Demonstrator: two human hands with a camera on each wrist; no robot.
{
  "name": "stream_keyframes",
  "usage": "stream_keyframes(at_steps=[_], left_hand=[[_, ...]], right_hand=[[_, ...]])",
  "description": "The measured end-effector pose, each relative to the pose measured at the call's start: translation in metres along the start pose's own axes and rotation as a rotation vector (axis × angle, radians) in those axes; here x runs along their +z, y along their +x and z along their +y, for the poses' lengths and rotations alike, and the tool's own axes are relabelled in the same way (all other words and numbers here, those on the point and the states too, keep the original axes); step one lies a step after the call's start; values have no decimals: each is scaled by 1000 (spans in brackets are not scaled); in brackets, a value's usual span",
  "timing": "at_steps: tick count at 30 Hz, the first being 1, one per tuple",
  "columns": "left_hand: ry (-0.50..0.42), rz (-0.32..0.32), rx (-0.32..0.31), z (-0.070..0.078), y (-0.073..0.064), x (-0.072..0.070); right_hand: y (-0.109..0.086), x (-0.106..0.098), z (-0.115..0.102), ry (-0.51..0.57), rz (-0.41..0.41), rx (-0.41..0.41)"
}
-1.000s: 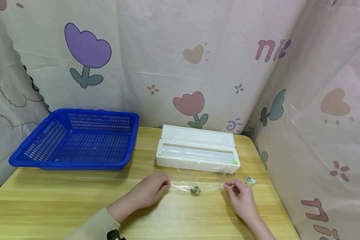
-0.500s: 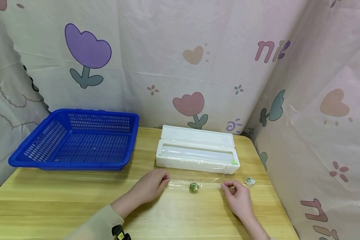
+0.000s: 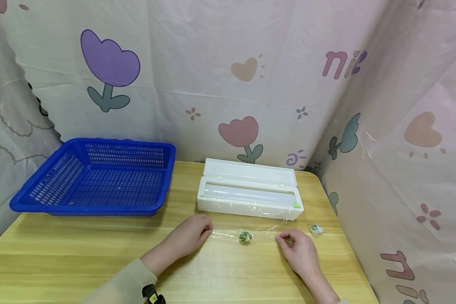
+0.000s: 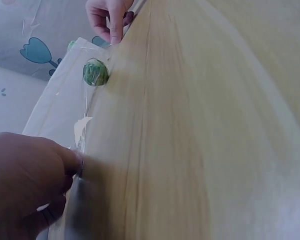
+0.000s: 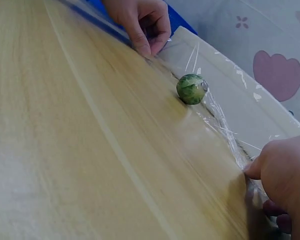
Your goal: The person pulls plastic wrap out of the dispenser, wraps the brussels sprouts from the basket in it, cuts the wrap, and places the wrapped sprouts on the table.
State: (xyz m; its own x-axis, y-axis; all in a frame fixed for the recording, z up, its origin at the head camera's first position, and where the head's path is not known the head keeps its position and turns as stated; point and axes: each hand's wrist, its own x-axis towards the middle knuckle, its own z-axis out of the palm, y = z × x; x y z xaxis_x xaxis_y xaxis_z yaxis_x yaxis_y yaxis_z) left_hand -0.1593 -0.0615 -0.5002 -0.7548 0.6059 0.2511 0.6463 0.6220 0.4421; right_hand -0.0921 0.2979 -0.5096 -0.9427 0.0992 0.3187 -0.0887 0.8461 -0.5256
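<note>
A green Brussels sprout [image 3: 245, 237] sits mid-table under a strip of clear cling film [image 3: 224, 235]. My left hand [image 3: 191, 234] pinches the film's left end between thumb and fingers. At the other end my right hand [image 3: 298, 249] pinches it too, fingertips low over the wood. In the right wrist view the film [image 5: 221, 120] is gathered into folds beside the sprout [image 5: 191, 89]. Behind the hands stands a white cling film dispenser [image 3: 247, 209], lid raised, its roll [image 3: 251, 194] showing inside. Film stretches from its front edge toward my hands.
A small sprout wrapped in film [image 3: 316, 229] lies right of my right hand. At the back left stands a blue plastic basket [image 3: 89, 209]. A patterned curtain [image 3: 197, 55] borders the wooden table [image 3: 99, 253] behind and at the right.
My right hand has moved a little left, and my left hand slightly back and left. The sprout has shifted slightly toward the dispenser with the film. Both hands keep their pinch.
</note>
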Motion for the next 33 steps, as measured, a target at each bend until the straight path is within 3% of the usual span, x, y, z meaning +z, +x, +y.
stream_keyframes(at_steps=[5, 11, 20, 28, 33], left_hand=[[27, 3, 126, -2, -1, -2], [57, -16, 193, -4, -3, -3], [94, -40, 203, -1, -5, -4], [105, -39, 189, 1, -4, -5], [114, -13, 180, 2, -2, -6]], right_hand=[[0, -1, 2, -4, -3, -23], [2, -6, 3, 73, -86, 5], [7, -17, 6, 112, -179, 47], [10, -21, 1, 170, -111, 1], [13, -22, -8, 168, -26, -106]])
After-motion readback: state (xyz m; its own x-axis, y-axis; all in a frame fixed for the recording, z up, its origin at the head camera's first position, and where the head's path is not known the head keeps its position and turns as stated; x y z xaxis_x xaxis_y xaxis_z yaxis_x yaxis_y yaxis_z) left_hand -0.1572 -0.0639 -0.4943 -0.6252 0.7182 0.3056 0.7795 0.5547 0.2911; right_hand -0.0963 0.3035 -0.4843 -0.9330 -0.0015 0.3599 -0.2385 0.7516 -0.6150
